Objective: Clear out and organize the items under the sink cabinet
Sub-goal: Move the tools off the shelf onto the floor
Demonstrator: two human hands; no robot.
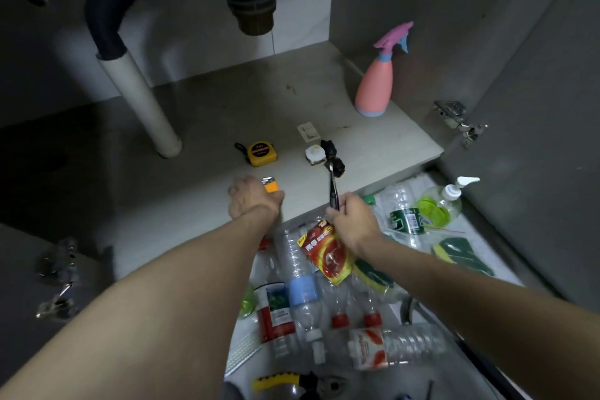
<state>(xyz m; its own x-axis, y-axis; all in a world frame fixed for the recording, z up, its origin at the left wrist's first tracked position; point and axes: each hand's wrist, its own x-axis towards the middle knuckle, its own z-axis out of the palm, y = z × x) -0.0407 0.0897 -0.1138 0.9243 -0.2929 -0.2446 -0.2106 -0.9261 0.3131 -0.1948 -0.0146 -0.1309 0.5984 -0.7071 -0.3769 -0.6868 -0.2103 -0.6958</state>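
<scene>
1. Closest to the camera, the floor is piled with stuff that's already out: crinkly clear bottles [303, 295], a glossy red pouch [326, 252], a soap pump [443, 201], and yellow-handled pliers [292, 381].
2. Right hand [352, 221] sits at the shelf's front edge, fingers curled round a thin dark tool [334, 175]. Its long axis points away from the hand, into the cabinet. Can't tell what it actually is.
3. Left hand [251, 198] is just beside it on the shelf [194, 127], closed over a small orange thing [271, 187] with a shiny metal end.
4. Just past the hands: a chunky yellow tape [261, 154], nearer the left hand, and a round white knob [314, 154] next to the tool tip.
5. Far back right, well apart from everything, stands a smooth pink sprayer [375, 84]. I'd say the right hand is nearer.
</scene>
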